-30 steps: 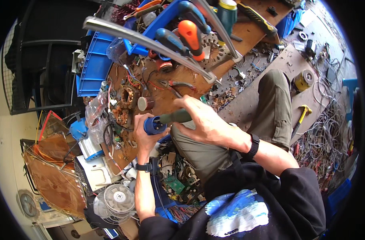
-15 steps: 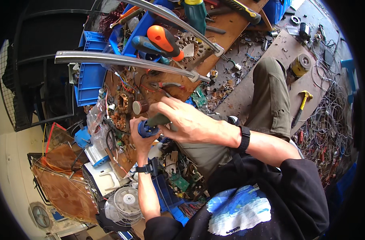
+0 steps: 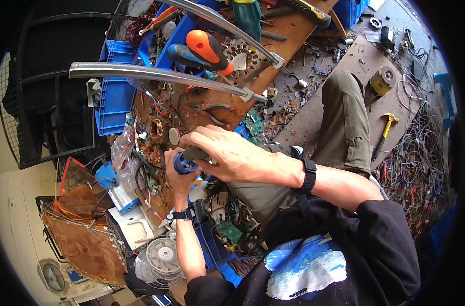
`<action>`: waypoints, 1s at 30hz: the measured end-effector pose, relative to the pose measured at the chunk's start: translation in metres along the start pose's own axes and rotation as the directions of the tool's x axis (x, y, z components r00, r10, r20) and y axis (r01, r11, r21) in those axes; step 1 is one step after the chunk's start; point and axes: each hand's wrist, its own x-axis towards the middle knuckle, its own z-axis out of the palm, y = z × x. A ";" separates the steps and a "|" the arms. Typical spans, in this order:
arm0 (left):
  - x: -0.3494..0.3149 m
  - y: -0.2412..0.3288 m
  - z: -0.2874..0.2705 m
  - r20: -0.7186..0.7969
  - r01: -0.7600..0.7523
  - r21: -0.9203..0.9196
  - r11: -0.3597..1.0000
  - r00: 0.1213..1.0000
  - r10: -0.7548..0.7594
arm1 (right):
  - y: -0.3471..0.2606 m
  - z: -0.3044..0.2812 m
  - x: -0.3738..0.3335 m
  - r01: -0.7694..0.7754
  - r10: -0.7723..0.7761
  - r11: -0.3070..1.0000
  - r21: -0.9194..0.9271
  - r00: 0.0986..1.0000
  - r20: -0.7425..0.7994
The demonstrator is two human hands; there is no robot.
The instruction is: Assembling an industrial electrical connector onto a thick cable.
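My left hand is wrapped round a blue round cup-shaped housing, with its opening turned upward. The fingers of my right hand are closed round a dark green rounded piece at the housing's rim. Most of that piece is hidden by the hand, so its kind is unclear. Just beyond my hands stands a small cylinder with a tan round end. Pliers with red handles lie on the wooden board farther off.
Two metal bars reach across the board, near an orange-and-black handle. A blue crate stands left. Circuit boards and a fan lie close to my left forearm. A yellow hammer and tangled cables lie right.
My right hand has shifted slightly left and down over the blue housing, and the dark green piece shows less upright. The left hand keeps its hold with hardly any movement.
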 end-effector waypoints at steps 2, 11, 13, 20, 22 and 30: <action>0.000 0.002 0.000 -0.007 0.026 -0.007 1.000 1.000 -0.026 | 0.000 0.002 0.000 0.085 -0.087 0.996 -0.023 0.993 -0.078; 0.000 -0.008 -0.003 0.000 0.031 0.003 1.000 1.000 -0.031 | -0.004 -0.020 -0.006 -0.019 0.019 0.989 0.145 1.000 0.000; -0.001 -0.011 -0.004 0.007 0.031 0.007 0.999 0.999 -0.031 | -0.008 -0.030 -0.015 -0.040 0.041 0.993 0.107 0.999 -0.010; -0.001 -0.008 -0.006 0.006 0.037 0.100 0.994 0.999 -0.038 | -0.004 -0.021 -0.034 -0.031 0.031 0.997 0.077 1.000 0.006; -0.001 -0.007 -0.006 -0.003 0.018 0.093 0.995 1.000 -0.017 | -0.001 -0.014 -0.036 -0.026 0.024 0.997 0.073 0.999 0.025; -0.001 -0.009 -0.004 0.004 -0.081 0.191 0.978 0.997 0.081 | 0.009 -0.004 -0.047 -0.100 0.093 0.991 0.086 0.993 0.076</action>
